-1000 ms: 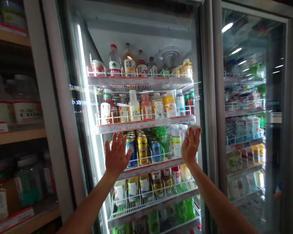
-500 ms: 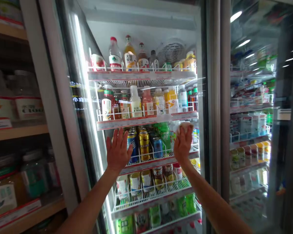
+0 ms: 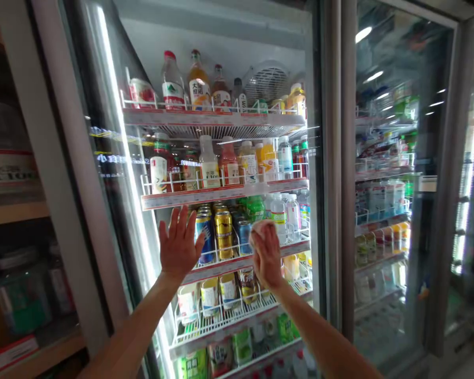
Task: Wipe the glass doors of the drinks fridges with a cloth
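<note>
A glass fridge door (image 3: pixel 217 39) stands in front of me with drinks behind it. My left hand (image 3: pixel 178 246) is raised with its fingers spread, palm toward the glass, seemingly against it. To its right, my right hand (image 3: pixel 269 259) presses a crumpled whitish cloth (image 3: pixel 262 227) toward the same pane. Most of the cloth is hidden under the fingers. Seen through the glass between the hands are a gold can (image 3: pixel 223 234) and a blue can (image 3: pixel 205 238) on a wire shelf.
More bottles stand on the upper shelf (image 3: pixel 217 118) and middle shelf (image 3: pixel 221 196). A steel door frame (image 3: pixel 334 173) separates this door from a second glass fridge (image 3: pixel 395 221) at right. At left is a wooden shelf (image 3: pixel 16 212) with bottles.
My right hand and the cloth have moved left and down across the glass, toward the left hand. The left hand stays spread in about the same place. The view has swung slightly right.
</note>
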Motion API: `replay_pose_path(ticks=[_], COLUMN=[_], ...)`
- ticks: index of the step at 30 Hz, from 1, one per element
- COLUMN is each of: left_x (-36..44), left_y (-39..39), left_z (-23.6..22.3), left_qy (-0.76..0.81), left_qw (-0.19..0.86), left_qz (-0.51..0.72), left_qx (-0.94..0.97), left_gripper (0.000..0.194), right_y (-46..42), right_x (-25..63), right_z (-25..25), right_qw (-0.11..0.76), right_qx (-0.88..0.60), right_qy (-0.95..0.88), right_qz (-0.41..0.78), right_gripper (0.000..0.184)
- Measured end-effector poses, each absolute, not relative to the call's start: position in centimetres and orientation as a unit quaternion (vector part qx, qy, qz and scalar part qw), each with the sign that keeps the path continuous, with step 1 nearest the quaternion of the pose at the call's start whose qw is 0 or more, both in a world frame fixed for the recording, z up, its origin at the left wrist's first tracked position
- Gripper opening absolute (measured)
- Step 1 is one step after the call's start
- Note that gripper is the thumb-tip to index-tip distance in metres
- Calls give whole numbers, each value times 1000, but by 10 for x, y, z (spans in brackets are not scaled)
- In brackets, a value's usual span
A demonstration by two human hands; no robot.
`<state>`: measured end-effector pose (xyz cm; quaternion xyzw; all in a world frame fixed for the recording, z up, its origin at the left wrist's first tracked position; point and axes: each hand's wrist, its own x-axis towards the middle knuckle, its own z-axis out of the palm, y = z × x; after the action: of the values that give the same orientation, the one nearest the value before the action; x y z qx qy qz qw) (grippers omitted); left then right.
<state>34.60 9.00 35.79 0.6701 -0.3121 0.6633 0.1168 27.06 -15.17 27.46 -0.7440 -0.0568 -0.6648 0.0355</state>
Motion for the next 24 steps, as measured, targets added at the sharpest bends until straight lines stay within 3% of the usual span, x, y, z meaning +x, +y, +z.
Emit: replay_pose_path(ticks=[3,9,14,16,21,24], left_x=[346,345,342,341,342,342], left_y=[92,91,94,99,109,109], left_z=[356,357,347,335,309,308], left_qy=[-316,-316,-319,-340,-358,-353], left_qw=[115,116,117,100,67,69], left_qz=[661,655,652,641,628,628], left_qx=[671,676,678,680,688,690], left_gripper=[70,67,68,68,69,69], right_y=[-147,-180,-125,-133,-177,-150], right_x=[269,270,271,266,268,274], right_z=[271,290,269,266,284,287], right_qw=[-2,104,-26,-56,53,37], right_qx=[-756,-652,-777,-782,-666,-704], right_qy=[-86,67,-143,-142,51,-16], right_qz=[-649,-748,-613,-605,-742,-709], right_gripper=[59,63,60,58,61,65])
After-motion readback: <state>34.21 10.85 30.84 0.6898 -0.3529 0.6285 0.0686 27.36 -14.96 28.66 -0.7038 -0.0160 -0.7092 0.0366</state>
